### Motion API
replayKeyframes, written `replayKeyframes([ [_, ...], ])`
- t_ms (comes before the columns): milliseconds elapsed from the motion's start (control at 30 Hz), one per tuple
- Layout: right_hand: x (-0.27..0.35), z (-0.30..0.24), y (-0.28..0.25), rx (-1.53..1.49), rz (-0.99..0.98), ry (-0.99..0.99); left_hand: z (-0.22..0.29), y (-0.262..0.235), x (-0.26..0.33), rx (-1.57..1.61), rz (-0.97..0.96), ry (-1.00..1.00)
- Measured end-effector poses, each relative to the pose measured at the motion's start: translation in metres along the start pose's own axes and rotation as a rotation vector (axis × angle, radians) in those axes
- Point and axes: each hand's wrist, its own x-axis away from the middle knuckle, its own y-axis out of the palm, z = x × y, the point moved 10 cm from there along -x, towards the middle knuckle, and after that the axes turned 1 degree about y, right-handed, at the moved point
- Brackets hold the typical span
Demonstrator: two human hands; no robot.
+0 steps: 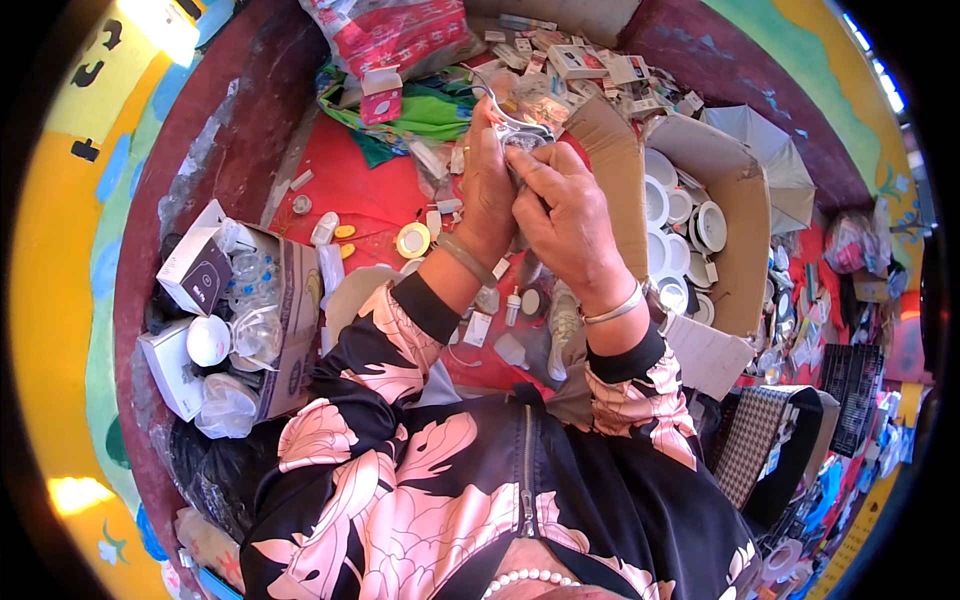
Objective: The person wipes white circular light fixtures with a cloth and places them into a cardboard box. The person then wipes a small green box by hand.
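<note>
Both hands are raised together in front of my chest, around a small grey, shiny thing (526, 138) with a white cord (487, 88) looping off it. Its kind I cannot make out, as my fingers cover most of it. My left hand (484, 190) wraps it from the left side, fingers pointing away from me. From the right, my right hand (568, 215) pinches at its near end with thumb and curled fingers. Below the hands, a red cloth (365, 185) carries a round gold-rimmed light (412, 240), a small white bottle (513, 307) and other small parts.
At right stands an open cardboard box (735, 165) of round white lamp panels (711, 226). A second carton (292, 320) at left holds white boxes and clear plastic pieces. Small packets (578, 62) pile up at the back, near a red-and-white bag (395, 35).
</note>
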Motion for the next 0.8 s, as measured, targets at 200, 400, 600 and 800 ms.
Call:
replayKeyframes([
  [200,0.005,0.005,0.017,0.015,-0.140,0.048,0.001,0.002,0.000,0.284,0.003,-0.202],
  [400,0.010,0.027,0.022,-0.158,-0.199,0.188,0.028,0.014,0.003,0.299,-0.036,-0.091],
  [600,0.015,0.028,0.009,-0.758,-0.159,0.578,0.023,0.006,-0.002,0.302,-0.106,-0.082],
  [800,-0.006,0.003,-0.012,-0.496,0.059,0.275,0.020,0.013,0.002,0.492,-0.123,-0.152],
])
